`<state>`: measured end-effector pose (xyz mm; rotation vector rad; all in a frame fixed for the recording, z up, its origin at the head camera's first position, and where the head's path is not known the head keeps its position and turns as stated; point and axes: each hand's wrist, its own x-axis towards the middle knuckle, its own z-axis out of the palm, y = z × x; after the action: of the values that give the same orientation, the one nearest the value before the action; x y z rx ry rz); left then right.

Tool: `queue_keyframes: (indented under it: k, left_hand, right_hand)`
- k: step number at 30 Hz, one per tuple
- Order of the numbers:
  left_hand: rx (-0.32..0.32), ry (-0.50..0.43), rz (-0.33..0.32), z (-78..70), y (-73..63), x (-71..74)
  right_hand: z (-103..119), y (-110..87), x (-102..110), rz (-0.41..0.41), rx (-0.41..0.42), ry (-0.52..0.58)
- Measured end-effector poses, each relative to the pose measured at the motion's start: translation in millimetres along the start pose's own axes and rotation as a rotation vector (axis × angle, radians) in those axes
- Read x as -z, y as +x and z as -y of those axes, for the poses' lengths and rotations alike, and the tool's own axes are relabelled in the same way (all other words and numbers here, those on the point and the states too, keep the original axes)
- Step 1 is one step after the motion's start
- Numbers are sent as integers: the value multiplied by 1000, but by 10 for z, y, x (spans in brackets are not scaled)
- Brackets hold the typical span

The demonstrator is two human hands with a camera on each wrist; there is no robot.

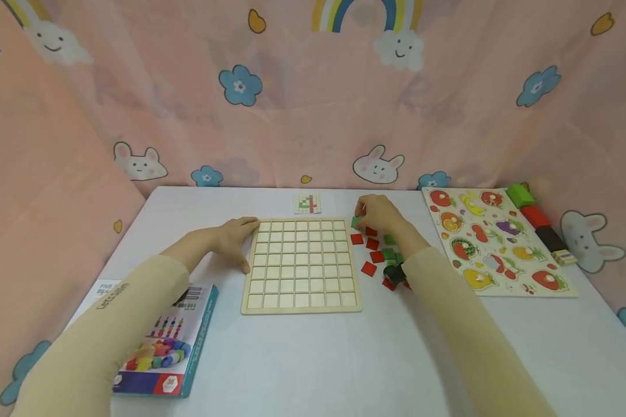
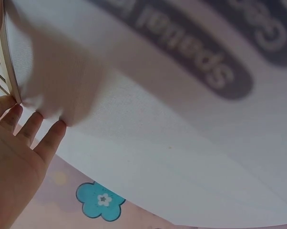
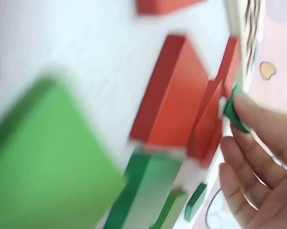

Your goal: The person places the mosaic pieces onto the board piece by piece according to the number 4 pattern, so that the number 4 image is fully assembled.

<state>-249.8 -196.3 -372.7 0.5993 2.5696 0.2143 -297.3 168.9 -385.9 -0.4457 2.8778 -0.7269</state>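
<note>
Over the bench [image 1: 302,359] I see the right hand [image 1: 379,215] pinching a green tile [image 3: 232,113] just off the far right corner of the grid board [image 1: 302,269], the left hand [image 1: 232,241] spread against its left edge

A white table [image 1: 313,359] carries a wooden grid board [image 1: 302,267], its edge against the left fingers [image 1: 246,222]. Nearer the person than the right fingers [image 1: 363,204], red and green square tiles [image 1: 377,256] lie scattered. A small pattern card [image 1: 306,204] lies between both hands' fingers, slightly beyond the left ones; a printed bead-set box [image 1: 159,353] lies left of and nearer than those. Well right of the right fingers lie a fruit puzzle [image 1: 492,240] and a row of blocks [image 1: 535,216].
</note>
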Motion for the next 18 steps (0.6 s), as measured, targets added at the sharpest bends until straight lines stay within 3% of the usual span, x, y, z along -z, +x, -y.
queue_keyframes:
  k: [3,6,12,18]
  left_hand:
    - [-3,5,-4,1,1,5]
    - [-1,12,-7,5,-7,3]
    - [-4,17,-13,-6,-21,9]
    - [-7,24,-14,-25,-26,7]
  right_hand:
    - [90,18,-24,-108,43,75]
    - [244,58,-90,-146,78,161]
    - [563,174,-281,-40,74,213]
    - [708,228,-389,6,55,212]
